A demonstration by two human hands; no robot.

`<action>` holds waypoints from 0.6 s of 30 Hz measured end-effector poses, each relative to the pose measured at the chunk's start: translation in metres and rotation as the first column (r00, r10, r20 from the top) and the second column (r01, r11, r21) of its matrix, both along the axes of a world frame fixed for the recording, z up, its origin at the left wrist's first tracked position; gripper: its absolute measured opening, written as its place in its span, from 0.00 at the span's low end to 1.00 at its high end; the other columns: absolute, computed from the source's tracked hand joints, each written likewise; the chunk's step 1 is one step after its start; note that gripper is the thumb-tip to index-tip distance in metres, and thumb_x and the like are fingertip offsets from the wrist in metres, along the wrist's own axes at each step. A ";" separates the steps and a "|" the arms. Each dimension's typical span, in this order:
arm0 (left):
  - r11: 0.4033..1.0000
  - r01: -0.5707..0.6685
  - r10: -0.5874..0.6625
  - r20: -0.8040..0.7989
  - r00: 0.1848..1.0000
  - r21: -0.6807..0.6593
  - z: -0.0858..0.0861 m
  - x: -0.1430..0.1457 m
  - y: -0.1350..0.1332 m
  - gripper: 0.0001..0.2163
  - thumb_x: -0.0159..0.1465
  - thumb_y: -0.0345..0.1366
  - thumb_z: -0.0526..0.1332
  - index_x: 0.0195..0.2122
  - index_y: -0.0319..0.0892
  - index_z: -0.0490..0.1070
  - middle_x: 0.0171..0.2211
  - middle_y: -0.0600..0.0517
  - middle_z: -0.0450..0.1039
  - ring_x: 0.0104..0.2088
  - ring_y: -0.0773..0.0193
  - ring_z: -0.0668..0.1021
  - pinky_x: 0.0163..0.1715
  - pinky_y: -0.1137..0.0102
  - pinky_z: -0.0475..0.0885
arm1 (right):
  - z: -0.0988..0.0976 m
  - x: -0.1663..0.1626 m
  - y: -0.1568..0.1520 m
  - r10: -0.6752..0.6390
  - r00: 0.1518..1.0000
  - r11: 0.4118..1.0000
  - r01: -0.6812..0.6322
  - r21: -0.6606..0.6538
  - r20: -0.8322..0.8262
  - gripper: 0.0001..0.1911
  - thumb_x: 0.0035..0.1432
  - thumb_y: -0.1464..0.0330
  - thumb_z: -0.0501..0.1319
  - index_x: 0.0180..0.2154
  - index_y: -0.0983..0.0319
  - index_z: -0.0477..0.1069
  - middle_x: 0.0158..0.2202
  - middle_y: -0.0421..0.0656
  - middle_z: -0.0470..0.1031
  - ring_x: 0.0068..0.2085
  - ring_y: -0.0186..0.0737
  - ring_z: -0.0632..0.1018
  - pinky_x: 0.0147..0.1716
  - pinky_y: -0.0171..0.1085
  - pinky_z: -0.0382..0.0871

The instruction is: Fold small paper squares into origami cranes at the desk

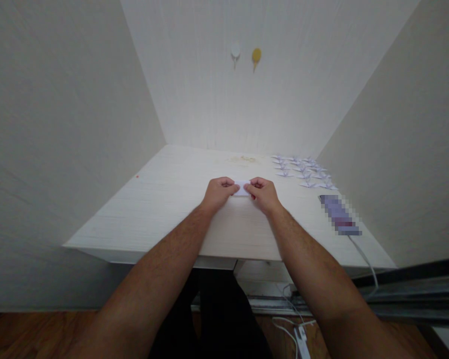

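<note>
A small folded piece of pale paper is held over the middle of the white desk. My left hand pinches its left side, thumb on top and fingers curled beneath. On the right side, my right hand grips it the same way, with the two thumbs close together. Between the thumbs only a narrow part of the paper shows; the fingers hide both ends. Several folded paper cranes stand in rows at the back right of the desk.
A blurred-out phone-like device lies at the right, with a white cable running over the desk's edge. A white hook and a yellow hook are on the back wall. Below right, a power strip rests on the floor.
</note>
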State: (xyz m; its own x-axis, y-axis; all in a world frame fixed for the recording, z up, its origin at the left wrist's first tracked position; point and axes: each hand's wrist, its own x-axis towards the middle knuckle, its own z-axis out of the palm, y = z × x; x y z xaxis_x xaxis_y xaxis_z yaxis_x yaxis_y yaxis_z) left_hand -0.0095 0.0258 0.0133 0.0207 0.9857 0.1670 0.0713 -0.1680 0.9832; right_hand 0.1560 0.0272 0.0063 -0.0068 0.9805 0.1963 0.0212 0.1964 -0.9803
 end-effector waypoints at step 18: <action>0.990 0.103 -0.093 0.110 0.990 -0.093 -0.003 -0.001 0.003 0.10 0.45 0.37 0.69 0.18 0.40 0.68 0.15 0.55 0.65 0.17 0.72 0.64 0.20 0.73 0.56 | 0.002 -0.005 -0.001 -0.075 0.997 0.993 0.073 0.090 0.015 0.13 0.45 0.61 0.66 0.19 0.61 0.69 0.15 0.35 0.63 0.19 0.30 0.61 0.20 0.33 0.54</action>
State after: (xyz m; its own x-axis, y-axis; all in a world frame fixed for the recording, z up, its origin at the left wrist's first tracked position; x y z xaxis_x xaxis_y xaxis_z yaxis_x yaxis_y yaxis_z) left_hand -0.0101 0.0284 0.0106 0.1056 0.9916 0.0754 -0.0451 -0.0710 0.9965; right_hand 0.1512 0.0257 0.0078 0.0607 0.9569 0.2841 0.0572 0.2808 -0.9581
